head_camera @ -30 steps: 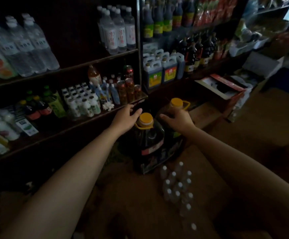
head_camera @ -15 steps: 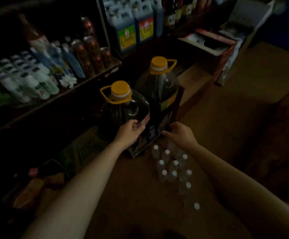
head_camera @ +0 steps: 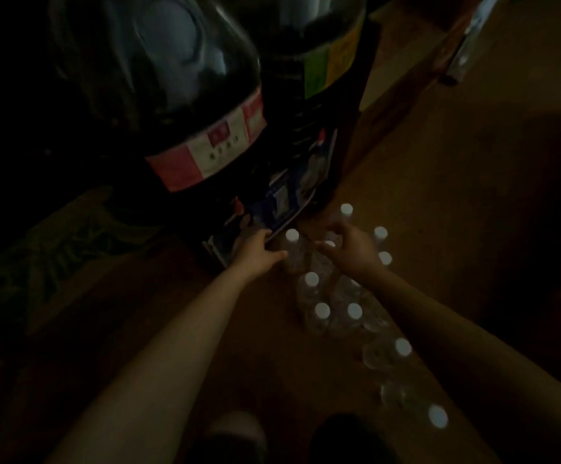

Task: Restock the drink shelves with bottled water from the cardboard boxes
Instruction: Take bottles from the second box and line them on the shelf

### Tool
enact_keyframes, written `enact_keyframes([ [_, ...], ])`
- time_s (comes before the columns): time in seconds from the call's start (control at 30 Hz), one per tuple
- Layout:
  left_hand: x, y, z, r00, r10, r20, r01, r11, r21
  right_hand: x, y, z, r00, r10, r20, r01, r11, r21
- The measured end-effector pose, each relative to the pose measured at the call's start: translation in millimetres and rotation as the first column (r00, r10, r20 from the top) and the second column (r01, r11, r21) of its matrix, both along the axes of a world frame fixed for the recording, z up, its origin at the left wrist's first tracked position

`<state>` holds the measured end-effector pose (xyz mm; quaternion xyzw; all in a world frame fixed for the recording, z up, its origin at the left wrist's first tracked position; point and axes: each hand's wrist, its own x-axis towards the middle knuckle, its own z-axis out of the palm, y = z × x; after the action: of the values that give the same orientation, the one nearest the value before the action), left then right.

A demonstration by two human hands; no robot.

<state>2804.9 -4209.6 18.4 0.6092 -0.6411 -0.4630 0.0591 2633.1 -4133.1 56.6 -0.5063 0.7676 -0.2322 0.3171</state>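
Note:
Several small clear water bottles [head_camera: 322, 313] with white caps stand in a loose cluster on the brown floor, low in the dim head view. My left hand [head_camera: 258, 252] reaches the far-left bottle [head_camera: 292, 236], thumb and fingers spread in a C beside it, the thumb touching its body. My right hand [head_camera: 351, 250] curls over the neck of another bottle [head_camera: 330, 244], whose cap shows between the fingers. No shelf is in view.
Two big dark jugs, one with a red-and-white label [head_camera: 205, 152] and one with a green-yellow label [head_camera: 327, 61], stand in a printed box [head_camera: 289, 199] just beyond the bottles. A greenish sack [head_camera: 55, 249] lies at left. Bare floor stretches right.
I have bent much lower, so the shelves left the view. Both hands dropped from the jug box down to the bottles on the floor.

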Motion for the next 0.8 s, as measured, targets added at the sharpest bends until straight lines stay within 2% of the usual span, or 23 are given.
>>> enact_keyframes([
  [0.2,-38,-29,-84,0.982,0.043,-0.182,-0.039,0.999,0.023,-22,-14,-75,0.999,-0.032,-0.019,0.030,0.994,-0.105],
  [0.37,-55,-41,-124,0.976,0.017,-0.219,-0.023,0.999,-0.025,-35,-21,-102,0.997,-0.078,0.024,0.081,0.990,-0.115],
  [0.67,-43,-23,-120,0.952,0.093,-0.290,-0.125,0.988,-0.091,-25,-16,-92,0.999,-0.043,-0.013,0.042,0.993,-0.111],
  [0.8,-34,-19,-77,0.956,0.087,-0.279,-0.137,0.977,-0.166,-16,-20,-56,1.000,0.002,-0.012,-0.003,0.991,-0.131],
])
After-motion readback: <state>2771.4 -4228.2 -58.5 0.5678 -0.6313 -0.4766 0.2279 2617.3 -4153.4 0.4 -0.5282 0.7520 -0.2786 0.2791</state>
